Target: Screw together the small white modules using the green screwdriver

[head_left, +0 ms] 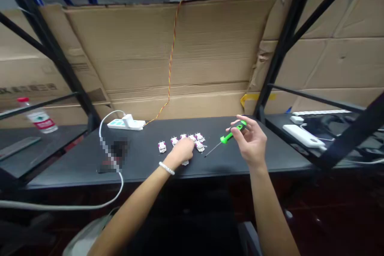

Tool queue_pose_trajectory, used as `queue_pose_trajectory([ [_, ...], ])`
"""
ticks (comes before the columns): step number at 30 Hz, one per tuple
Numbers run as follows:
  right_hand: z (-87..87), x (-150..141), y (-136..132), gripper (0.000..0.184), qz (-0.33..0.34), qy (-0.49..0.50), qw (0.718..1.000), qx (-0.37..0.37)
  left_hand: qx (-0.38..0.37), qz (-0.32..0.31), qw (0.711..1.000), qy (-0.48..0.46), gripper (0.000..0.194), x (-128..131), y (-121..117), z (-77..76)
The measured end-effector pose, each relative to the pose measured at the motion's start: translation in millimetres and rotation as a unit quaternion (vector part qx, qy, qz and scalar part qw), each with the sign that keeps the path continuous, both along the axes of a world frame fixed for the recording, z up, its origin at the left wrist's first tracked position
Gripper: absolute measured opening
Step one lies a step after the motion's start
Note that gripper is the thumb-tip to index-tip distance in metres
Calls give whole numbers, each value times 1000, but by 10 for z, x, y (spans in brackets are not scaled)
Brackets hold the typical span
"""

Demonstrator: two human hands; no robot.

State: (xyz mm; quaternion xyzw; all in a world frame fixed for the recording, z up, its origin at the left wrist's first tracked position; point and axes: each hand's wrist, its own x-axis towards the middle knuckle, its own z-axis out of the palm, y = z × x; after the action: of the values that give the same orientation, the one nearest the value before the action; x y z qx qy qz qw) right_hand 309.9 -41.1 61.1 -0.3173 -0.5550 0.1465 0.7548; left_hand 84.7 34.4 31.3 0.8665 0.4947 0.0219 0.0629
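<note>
My right hand is raised a little above the black table and grips the handle of a green and black screwdriver, whose thin shaft slopes down to the left, its tip close to the tabletop. My left hand rests on the table with its fingers curled over one of several small white and purple parts. These parts lie in a loose row just beyond and beside that hand. What lies under the left fingers is mostly hidden.
A white power strip with a plugged charger and a white cable sits at the back left, next to a blurred dark object. Cardboard sheets back the table. A water bottle lies left; white devices lie right.
</note>
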Motion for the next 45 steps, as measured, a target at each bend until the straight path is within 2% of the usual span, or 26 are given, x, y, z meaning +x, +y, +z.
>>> queue_pose_trajectory([
  [20,9,1,-16,39,1,1,1000,-1,14,-11,998,65,29,59,-93,87],
  [25,23,10,-30,38,-4,3,1000,-3,12,5,999,49,27,-15,-76,156],
  [30,17,36,-19,38,-2,2,1000,5,4,8,1000,-9,26,-116,-26,221],
  [35,18,47,-18,38,-6,-1,1000,16,-37,-20,997,-58,17,-108,-24,173],
  [45,39,68,-42,38,-13,2,1000,8,-75,-77,992,-70,29,-151,-49,59],
])
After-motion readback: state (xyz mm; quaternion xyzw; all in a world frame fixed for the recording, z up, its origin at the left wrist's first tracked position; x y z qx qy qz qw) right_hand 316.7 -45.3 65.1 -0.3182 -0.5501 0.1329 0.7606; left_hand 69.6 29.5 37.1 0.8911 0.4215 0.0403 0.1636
